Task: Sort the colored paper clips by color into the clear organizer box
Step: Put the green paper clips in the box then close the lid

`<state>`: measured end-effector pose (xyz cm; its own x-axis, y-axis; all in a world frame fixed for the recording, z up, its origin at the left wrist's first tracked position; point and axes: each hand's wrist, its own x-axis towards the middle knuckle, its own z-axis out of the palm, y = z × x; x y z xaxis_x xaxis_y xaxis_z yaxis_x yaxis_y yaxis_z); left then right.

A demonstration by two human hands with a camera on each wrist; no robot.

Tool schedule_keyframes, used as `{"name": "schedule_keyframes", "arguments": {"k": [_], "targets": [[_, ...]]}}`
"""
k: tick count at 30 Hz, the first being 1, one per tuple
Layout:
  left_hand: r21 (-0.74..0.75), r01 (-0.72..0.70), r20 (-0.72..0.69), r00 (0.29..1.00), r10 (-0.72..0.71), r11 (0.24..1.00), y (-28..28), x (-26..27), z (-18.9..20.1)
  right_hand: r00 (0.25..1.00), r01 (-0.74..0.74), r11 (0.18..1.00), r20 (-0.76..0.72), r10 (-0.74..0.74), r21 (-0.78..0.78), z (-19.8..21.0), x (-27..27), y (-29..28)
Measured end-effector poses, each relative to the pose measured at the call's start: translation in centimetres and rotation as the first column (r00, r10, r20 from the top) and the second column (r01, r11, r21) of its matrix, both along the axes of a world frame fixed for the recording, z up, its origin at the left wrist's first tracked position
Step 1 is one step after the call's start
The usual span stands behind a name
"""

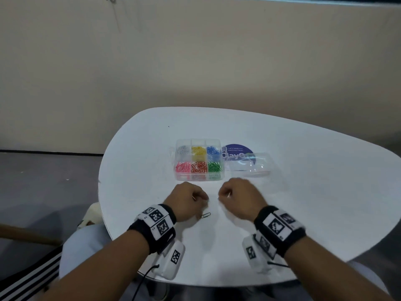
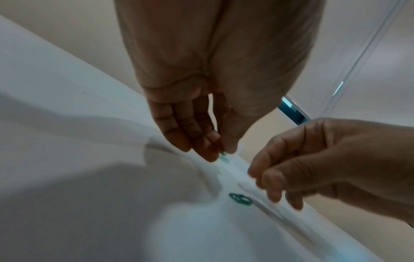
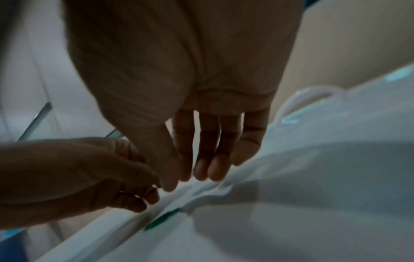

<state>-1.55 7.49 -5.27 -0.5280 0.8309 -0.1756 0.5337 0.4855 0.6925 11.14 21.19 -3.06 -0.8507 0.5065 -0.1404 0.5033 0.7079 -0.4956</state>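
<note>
The clear organizer box (image 1: 217,142) stands open at mid-table, its compartments holding silver, yellow, blue, pink, red and green clips. My left hand (image 1: 206,200) hovers just in front of it. In the left wrist view, the left hand (image 2: 221,152) pinches a small green paper clip (image 2: 223,154) between thumb and fingertips. My right hand (image 1: 220,196) is close beside it, fingers curled, thumb tip against forefinger, and I see nothing between them. Another green clip (image 1: 205,215) lies loose on the table under the left hand; this loose clip (image 2: 240,199) also shows from the left wrist.
The box's clear lid (image 1: 249,165) lies right of the box, partly over a round blue sticker (image 1: 237,148). The white table's (image 1: 303,203) rounded edge curves close on the left. My knees and a striped garment (image 1: 28,276) are below that edge.
</note>
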Motion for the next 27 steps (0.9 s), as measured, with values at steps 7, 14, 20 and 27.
{"name": "schedule_keyframes", "arguments": {"k": [7, 14, 20, 27], "targets": [[0.076, -0.243, 0.034, 0.97, 0.241, 0.967, -0.6, -1.1, 0.8, 0.975, -0.155, 0.988, 0.157, 0.156, -0.02, -0.7, -0.9, -3.0], [0.167, -0.3, 0.128, 0.951, 0.281, 0.939, 2.6, -2.8, 3.3, 0.962, -0.166, 0.986, 0.22, 0.16, 0.009, -0.8, -1.6, -3.0], [0.15, -0.305, 0.174, 0.945, 0.279, 0.94, 6.4, -3.6, 2.7, 0.975, -0.174, 0.978, 0.119, 0.187, -0.112, 0.1, -1.5, -2.0], [0.231, -0.311, 0.026, 0.949, 0.313, 0.922, 7.2, -4.9, 2.6, 0.97, 0.108, 0.984, -0.203, -0.136, -0.142, 2.8, -4.5, 3.5]]}}
